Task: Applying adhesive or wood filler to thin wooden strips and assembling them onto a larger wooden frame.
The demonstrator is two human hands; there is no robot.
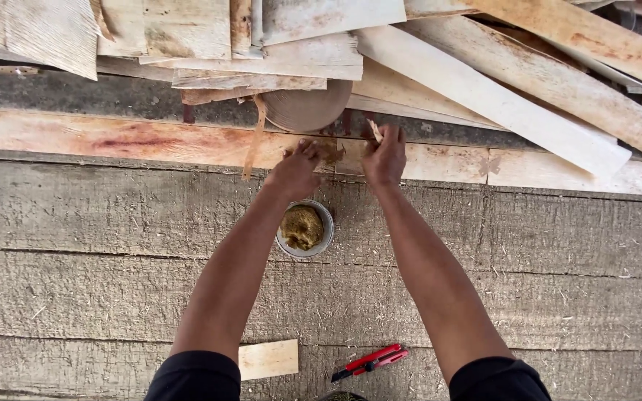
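Right hand (385, 157) pinches a wood sliver (374, 131) in its fingertips, above the bowl (305, 229). Left hand (296, 171), just beside, rests curled on the veneer strip (150, 139); whether it grips anything is unclear.

Fingertips of both hands — blurred, unreadable

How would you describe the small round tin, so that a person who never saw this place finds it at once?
Start at the wide grey plank bench and follow the person's two forearms toward the pale veneer strip. The tin stands between the forearms, just below the left hand. It is the only round metal container, filled with yellowish-brown paste.
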